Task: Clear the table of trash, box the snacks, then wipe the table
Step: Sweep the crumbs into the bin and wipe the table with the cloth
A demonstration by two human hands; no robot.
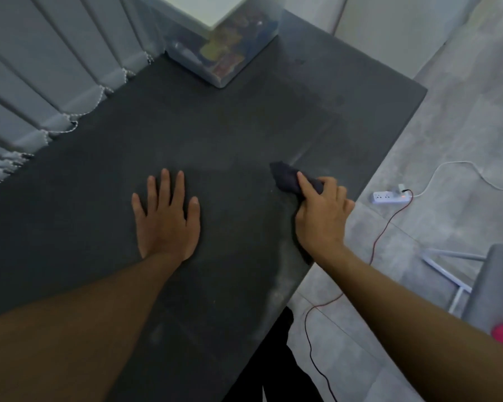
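A dark grey table (pixel 230 120) fills the middle of the view. My left hand (pixel 166 219) lies flat on it, fingers spread and straight. To its right, near the table's right edge, my right hand (pixel 321 213) grips a dark cloth (pixel 285 177) and holds it against the tabletop. At the far end of the table stands a clear plastic box (pixel 230 53) with a white lid, and colourful snack packets show through its wall.
Vertical blinds (pixel 47 68) run along the table's left side. On the grey floor at the right lie a white power strip (pixel 389 197) with a white cable and a thin red wire (pixel 375 250). A grey chair (pixel 494 285) stands at the lower right.
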